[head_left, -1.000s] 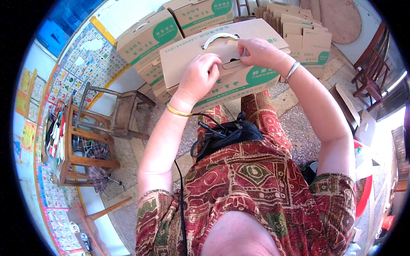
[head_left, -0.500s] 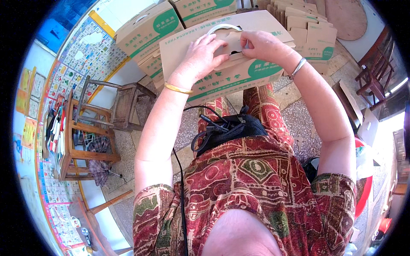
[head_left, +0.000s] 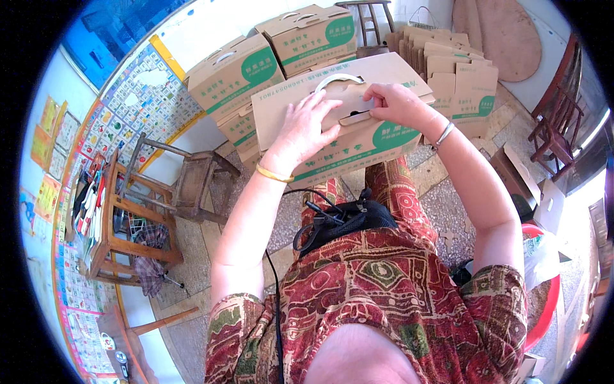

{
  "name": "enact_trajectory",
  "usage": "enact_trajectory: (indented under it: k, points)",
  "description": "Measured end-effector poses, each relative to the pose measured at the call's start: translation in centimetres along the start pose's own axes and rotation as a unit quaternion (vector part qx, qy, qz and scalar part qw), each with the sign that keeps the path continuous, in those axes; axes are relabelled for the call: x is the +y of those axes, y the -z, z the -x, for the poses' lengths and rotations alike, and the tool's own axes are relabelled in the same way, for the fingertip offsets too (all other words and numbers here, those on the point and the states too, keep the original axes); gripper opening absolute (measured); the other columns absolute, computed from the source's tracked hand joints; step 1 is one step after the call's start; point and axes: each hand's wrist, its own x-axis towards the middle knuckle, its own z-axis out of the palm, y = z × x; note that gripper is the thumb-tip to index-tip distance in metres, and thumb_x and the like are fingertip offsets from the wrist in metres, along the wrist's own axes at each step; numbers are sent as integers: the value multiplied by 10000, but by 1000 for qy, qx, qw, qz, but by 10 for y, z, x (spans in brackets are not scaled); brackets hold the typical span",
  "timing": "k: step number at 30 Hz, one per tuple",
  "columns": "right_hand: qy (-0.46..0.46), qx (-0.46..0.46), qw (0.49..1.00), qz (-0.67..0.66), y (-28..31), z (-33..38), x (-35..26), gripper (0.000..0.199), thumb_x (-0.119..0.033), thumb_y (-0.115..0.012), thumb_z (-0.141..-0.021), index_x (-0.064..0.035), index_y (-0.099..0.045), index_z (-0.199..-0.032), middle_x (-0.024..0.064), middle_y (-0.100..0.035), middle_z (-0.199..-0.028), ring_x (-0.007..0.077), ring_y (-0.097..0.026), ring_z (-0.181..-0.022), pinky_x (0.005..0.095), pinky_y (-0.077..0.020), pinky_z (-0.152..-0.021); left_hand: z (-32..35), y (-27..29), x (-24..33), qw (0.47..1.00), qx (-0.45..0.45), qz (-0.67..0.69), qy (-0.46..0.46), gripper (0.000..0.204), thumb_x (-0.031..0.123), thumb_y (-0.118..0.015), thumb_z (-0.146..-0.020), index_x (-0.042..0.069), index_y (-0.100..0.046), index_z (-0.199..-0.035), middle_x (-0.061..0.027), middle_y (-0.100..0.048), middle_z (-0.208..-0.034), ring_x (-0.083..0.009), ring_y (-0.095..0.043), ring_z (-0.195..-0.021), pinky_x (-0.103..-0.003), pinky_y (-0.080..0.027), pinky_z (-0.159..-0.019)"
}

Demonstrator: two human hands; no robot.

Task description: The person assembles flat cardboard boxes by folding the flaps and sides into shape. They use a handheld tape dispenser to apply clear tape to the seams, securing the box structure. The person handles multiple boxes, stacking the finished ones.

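Observation:
A brown cardboard box with green print stands in front of me, its top facing up. A white curved handle rises from the top panel. My left hand lies on the top beside the handle, fingers stretched out and thumb apart. At the slot near the front edge of the top, my right hand pinches the right end of a small cardboard flap. A dark gap shows at the slot by those fingertips.
Closed cardboard boxes are stacked behind on the left. Folded cartons stand upright behind on the right. A wooden chair is at my left, another dark chair at the far right. A red basin sits near my right elbow.
The view has tilted up, so the box sits lower in it and more of the stacked boxes shows. Both hands stay at the box top, the right still at the slot.

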Motion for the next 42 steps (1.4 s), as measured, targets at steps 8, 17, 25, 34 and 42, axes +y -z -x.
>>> enact_trajectory:
  k: [8, 17, 25, 34, 42]
  points:
    - [-50, 129, 976, -171, 28, 22, -4, 214, -85, -602, -837, -35, -601, -1045, -28, -585, -835, 56, -517, -760, 212, -440, -714, 5, 7, 12, 999, 44, -7, -13, 407, 261, -605, -806, 132, -535, -1186, -168, -466, -1290, -320, -410, -1220, -440, -326, -969]
    - [126, 191, 972, 59, 14, 46, 2, 201, -56, -637, -763, -84, -647, -962, 81, -584, -917, 245, -547, -837, 318, -456, -765, 5, -1, 20, 998, 25, -1, -65, 334, 130, -603, -804, 163, -613, -1136, -129, -528, -1221, -292, -485, -1134, -391, -378, -923]
    - [202, 143, 951, 187, -18, 51, -4, 329, -115, -683, -670, -179, -677, -993, 44, -541, -1012, 247, -508, -958, 383, -400, -861, 12, -14, 11, 991, 40, -72, -107, 353, 191, -613, -795, 215, -614, -1147, -111, -544, -1194, -281, -508, -1116, -470, -373, -957]
    - [179, 153, 948, 213, -21, 50, -13, 342, -136, -682, -665, -187, -647, -1001, 46, -536, -1039, 257, -502, -991, 406, -392, -861, 14, -8, 17, 993, 33, -66, -96, 464, 250, -677, -733, 228, -580, -1186, -103, -501, -1243, -260, -481, -1155, -518, -361, -976]
    - [154, 145, 968, 137, -16, 48, -28, 182, -133, -690, -692, -122, -668, -872, 41, -573, -942, 245, -534, -913, 371, -425, -801, 22, -7, 21, 992, 74, -46, -93, 351, 243, -652, -758, 200, -621, -1106, -87, -529, -1203, -243, -508, -1114, -508, -390, -947]
